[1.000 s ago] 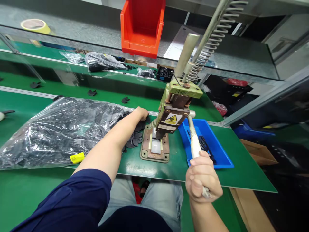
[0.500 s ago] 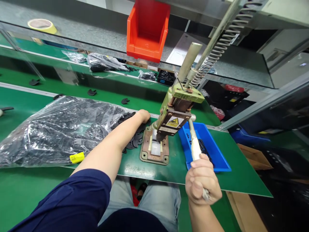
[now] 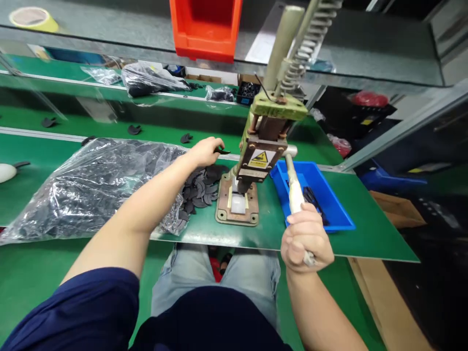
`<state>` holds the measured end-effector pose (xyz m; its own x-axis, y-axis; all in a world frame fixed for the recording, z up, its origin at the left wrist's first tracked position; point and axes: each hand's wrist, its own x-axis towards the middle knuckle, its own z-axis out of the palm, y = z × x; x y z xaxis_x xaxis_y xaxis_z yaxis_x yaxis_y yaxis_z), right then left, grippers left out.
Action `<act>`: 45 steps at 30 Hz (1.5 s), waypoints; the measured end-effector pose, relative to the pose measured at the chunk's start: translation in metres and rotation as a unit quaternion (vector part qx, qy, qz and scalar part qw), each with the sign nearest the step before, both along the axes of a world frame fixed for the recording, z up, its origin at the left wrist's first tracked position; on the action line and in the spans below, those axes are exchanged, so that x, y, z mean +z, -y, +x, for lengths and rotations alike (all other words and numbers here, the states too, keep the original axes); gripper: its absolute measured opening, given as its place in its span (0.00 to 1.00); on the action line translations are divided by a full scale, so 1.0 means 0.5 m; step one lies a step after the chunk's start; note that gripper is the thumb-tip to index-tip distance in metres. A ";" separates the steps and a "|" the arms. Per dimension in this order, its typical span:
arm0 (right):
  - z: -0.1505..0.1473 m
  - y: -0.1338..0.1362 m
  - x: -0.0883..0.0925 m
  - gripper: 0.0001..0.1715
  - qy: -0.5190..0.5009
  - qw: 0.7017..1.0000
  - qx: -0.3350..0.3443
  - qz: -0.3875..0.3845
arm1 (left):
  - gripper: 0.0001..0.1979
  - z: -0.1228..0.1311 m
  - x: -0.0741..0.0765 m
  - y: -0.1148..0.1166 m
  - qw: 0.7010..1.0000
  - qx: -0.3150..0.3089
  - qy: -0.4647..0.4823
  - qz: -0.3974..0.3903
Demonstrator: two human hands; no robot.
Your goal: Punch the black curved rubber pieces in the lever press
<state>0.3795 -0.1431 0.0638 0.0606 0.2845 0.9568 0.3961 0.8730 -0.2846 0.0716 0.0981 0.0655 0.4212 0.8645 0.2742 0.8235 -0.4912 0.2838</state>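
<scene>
A hand press [image 3: 262, 146] stands on a rusty base plate [image 3: 224, 210] on the green bench. My right hand [image 3: 306, 240] is wrapped round the press lever [image 3: 293, 191], low and near my lap. My left hand [image 3: 205, 151] is raised above a loose pile of flat black parts [image 3: 200, 187] and pinches one thin black part [image 3: 221, 151] at its fingertips, just left of the press. A white block [image 3: 238, 203] sits in the base plate under the ram.
A big clear bag of black parts [image 3: 91, 187] lies to the left. A blue tray [image 3: 331, 202] with several black pieces sits right of the press. A red bin [image 3: 204, 27] and tape roll [image 3: 31, 17] rest on the upper shelf. Stray parts dot the conveyor [image 3: 109, 127].
My left hand has lifted off the pile with one black part pinched in its fingers. The view has tilted down and shifted. My right hand still grips the lever.
</scene>
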 end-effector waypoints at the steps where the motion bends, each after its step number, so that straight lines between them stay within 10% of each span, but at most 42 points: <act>1: -0.001 -0.001 -0.002 0.14 -0.003 1.000 0.001 -0.004 | 0.19 -0.015 0.005 0.033 1.000 -0.008 0.018 0.005; 8: -0.005 -0.002 -0.007 0.13 -0.017 1.000 0.018 -0.005 | 0.10 -0.029 -0.040 0.284 0.995 -0.046 0.061 -0.060; 14: -0.002 -0.001 -0.004 0.12 -0.005 0.999 0.033 -0.014 | 0.09 0.043 -0.149 0.360 0.992 -0.037 0.113 -0.051; 19: 0.002 0.001 -0.004 0.09 0.004 0.999 0.047 -0.018 | 0.07 0.079 -0.201 0.343 0.932 0.070 0.319 -0.158; 25: 0.000 -0.002 -0.005 0.09 0.000 0.999 0.046 -0.009 | 0.14 0.087 -0.174 0.284 0.840 0.102 0.429 -0.316; 45: -0.006 -0.003 -0.007 0.13 -0.009 1.000 0.016 -0.004 | 0.11 0.136 -0.105 0.202 0.841 0.060 0.278 -0.461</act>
<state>0.3763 -0.1415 0.0603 0.0689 0.2949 0.9530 0.3633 0.8823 -0.2993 0.1398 -0.0031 0.0131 0.3449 0.8446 -0.4096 0.4650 0.2253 0.8561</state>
